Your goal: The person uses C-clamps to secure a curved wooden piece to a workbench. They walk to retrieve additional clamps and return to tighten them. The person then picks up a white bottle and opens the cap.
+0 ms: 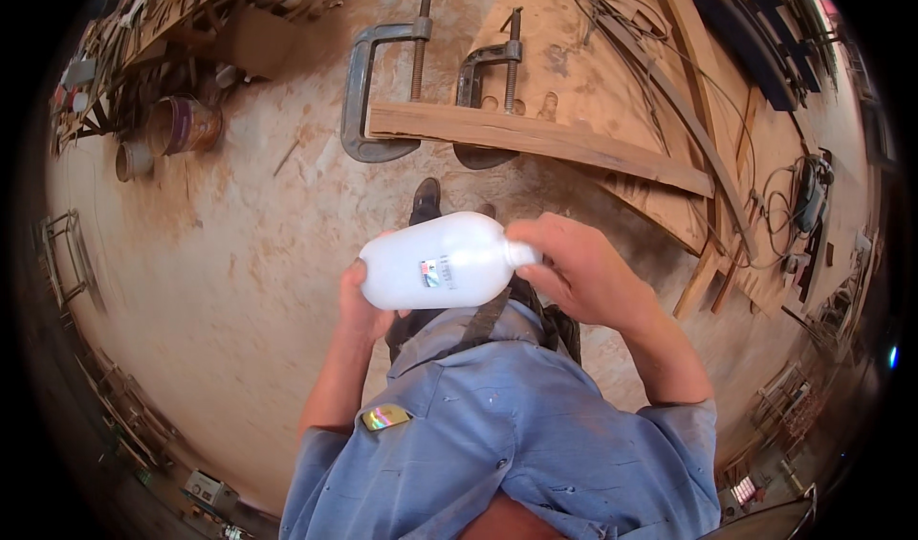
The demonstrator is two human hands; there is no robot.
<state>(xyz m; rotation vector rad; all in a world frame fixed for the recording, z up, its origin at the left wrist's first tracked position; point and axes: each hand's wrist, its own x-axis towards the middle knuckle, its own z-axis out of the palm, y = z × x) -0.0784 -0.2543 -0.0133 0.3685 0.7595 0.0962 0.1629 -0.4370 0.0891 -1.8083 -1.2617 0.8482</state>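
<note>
A white plastic bottle [440, 263] lies on its side in front of my chest, its neck pointing right. My left hand [361, 308] cups the bottle's base from below and holds it. My right hand [572, 264] is closed around the neck and cap end at the right. A small coloured label shows on the bottle's side. Below the bottle, on the dusty floor, the toe of my dark shoe [426, 199] shows.
A wooden plank [535, 140] held by two metal C-clamps [368, 90] lies ahead on a wooden workpiece [593, 62]. Rusty paint cans [182, 124] stand at the far left. Cables and a power tool [808, 191] lie on the right. Metal frames [67, 258] line the left edge.
</note>
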